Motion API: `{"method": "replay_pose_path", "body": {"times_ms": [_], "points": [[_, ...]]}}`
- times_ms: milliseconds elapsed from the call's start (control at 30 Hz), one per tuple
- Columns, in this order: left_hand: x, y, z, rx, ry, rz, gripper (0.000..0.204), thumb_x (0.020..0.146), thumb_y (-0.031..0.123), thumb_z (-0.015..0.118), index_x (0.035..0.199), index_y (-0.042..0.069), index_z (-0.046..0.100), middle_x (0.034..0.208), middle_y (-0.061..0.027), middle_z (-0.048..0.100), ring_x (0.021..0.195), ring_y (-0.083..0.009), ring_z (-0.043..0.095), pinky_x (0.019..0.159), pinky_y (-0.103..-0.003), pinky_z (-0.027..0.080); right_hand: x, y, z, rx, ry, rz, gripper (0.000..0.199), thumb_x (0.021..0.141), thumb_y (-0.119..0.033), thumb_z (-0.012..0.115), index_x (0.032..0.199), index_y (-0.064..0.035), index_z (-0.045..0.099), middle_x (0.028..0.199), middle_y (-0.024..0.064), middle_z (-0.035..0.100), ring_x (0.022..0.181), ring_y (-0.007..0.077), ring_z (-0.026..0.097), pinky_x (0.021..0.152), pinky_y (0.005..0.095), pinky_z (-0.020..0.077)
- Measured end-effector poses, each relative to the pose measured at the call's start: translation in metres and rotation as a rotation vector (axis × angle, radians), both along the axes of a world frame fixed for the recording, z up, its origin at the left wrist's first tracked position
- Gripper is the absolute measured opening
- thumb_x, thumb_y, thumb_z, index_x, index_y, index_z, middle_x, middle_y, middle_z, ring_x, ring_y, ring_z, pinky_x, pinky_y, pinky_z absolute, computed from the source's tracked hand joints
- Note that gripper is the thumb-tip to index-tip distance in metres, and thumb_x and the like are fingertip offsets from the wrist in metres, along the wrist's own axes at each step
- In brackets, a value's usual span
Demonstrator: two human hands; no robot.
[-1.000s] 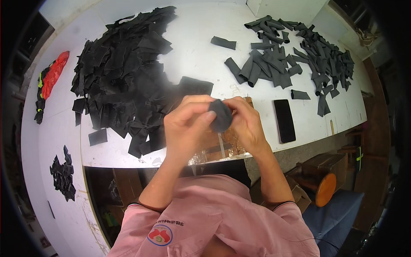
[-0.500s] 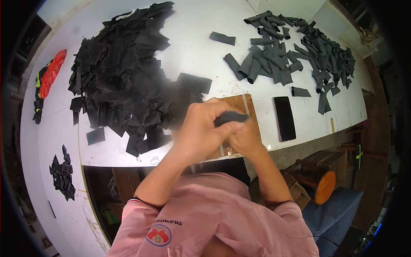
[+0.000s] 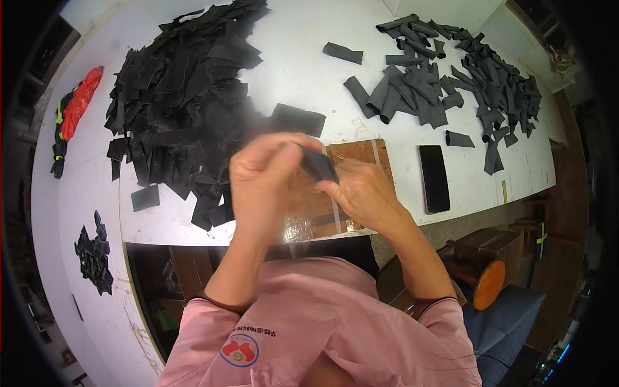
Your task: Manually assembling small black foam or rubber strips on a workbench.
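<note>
Double grip on dark cloth (image 3: pixel 319 166) by left hand (image 3: pixel 261 171) and right hand (image 3: pixel 366 195), with lettering (image 3: pixel 256 331) and round badge (image 3: pixel 239 350) on pink shirt (image 3: pixel 316 300).

The left hand (image 3: pixel 261 171) is curled at the left end of the cloth piece (image 3: pixel 318 166), the right hand (image 3: pixel 365 193) closed on its right.
</note>
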State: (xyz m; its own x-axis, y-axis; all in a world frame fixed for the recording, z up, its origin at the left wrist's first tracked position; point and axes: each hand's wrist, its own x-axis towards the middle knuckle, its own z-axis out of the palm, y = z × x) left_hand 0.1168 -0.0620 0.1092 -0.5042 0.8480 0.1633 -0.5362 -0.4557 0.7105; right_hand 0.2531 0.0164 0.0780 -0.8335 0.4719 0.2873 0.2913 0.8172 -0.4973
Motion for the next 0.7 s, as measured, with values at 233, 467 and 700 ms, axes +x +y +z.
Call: {"method": "replay_pose_path", "body": {"times_ms": [233,467,700], "points": [[-0.061,0.053,-0.091,-0.567,1.189,0.527,0.024,0.077,0.015,0.058,0.092,-0.003,0.059,0.08,-0.0141,0.061,0.075,-0.0223,0.059,0.068,-0.031,0.045,0.012,0.041,0.06,-0.94,0.304,0.017,0.039,0.084,-0.037,0.046,0.077,0.0003,0.058,0.056,0.0048,0.052,0.05,0.0111,0.048,0.048,0.0239,0.0379],[-0.088,0.08,-0.117,-1.054,1.578,0.197,0.022,0.066,0.016,0.064,0.076,-0.001,0.055,0.082,-0.0169,0.058,0.082,-0.0338,0.054,0.071,-0.041,0.044,0.032,0.029,0.002,-1.02,0.444,-0.272,0.042,0.088,-0.037,0.039,0.086,0.0017,0.057,0.061,0.0026,0.051,0.052,0.0074,0.045,0.049,0.0189,0.0357],[-0.076,0.026,-0.089,-0.759,1.491,0.397,0.027,0.065,0.015,0.064,0.085,0.001,0.055,0.082,-0.0178,0.056,0.08,-0.0333,0.053,0.07,-0.038,0.043,0.038,-0.029,-0.031,-1.213,0.352,-0.258,0.033,0.089,-0.029,0.041,0.082,-0.0013,0.057,0.064,-0.001,0.051,0.056,0.0042,0.044,0.05,0.0169,0.0362]]}}
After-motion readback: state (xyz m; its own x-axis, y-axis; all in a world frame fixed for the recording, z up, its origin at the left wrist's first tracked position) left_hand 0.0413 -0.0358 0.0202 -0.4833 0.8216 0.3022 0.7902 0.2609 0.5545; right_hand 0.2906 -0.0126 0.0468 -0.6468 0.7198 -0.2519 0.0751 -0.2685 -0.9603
